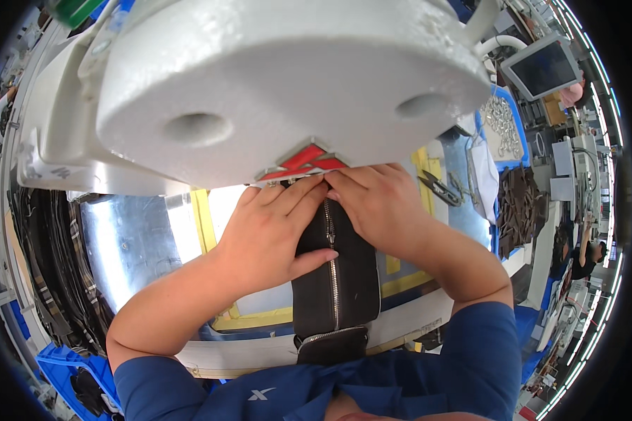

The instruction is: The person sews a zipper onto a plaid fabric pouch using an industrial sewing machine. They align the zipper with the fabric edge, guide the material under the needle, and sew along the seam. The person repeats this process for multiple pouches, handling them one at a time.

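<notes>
A black fabric piece (pixel 354 274) with a metal zipper (pixel 334 281) down its middle lies lengthwise in front of me, its far end under a white sewing machine head (pixel 295 91). My left hand (pixel 274 224) rests flat on its left side, fingers spread and thumb reaching across to the zipper. From the right, my right hand (pixel 379 203) bends in over the far end, thumb and index tip close together on the fabric beside the zipper. Some fingertips of both hands are hidden by the machine, and so is the needle area. The zipper slider (pixel 331 237) sits between my hands.
Thread snips (pixel 439 188) lie on the table to the right. Beyond them stand blue bins, one with metal zipper pulls (pixel 500 126), another with dark fabric pieces (pixel 519 203). Stacked dark cloth (pixel 60 259) fills the left side, above a blue crate (pixel 70 372). A screen (pixel 541 68) stands far right.
</notes>
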Demonstrator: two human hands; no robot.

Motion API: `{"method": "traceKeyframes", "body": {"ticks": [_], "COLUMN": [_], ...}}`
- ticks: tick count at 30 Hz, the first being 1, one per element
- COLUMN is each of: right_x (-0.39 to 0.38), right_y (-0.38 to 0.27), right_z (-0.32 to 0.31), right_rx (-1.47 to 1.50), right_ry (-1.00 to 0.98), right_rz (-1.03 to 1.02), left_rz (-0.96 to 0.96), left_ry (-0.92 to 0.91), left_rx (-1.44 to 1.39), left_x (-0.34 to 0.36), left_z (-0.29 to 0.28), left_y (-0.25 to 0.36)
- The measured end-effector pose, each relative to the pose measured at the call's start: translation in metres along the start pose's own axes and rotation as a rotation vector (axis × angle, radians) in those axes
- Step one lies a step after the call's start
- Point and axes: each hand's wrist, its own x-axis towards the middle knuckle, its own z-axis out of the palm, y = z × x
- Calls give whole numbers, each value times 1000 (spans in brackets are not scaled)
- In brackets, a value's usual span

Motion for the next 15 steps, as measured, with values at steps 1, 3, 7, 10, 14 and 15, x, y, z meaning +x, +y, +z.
{"method": "traceKeyframes", "body": {"ticks": [1,3,7,10,14,15], "right_x": [0,2,6,6,6,6], "right_y": [0,0,0,1,1,1], "right_z": [0,-2,-6,-5,-3,-3], "right_rx": [11,20,15,27,17,18], "right_ry": [7,12,3,-17,-6,8], "right_rz": [7,13,17,26,11,15], "left_rz": [1,-7,-8,-43,-61,-62], "left_ry": [4,3,18,5,-10,-10], "left_rx": [-3,-4,-29,-89,-96,-96], "left_x": [-1,-1,-2,0,0,1], "left_z": [0,-3,-2,-5,-8,-9], "left_y": [0,0,-1,-1,1,2]}}
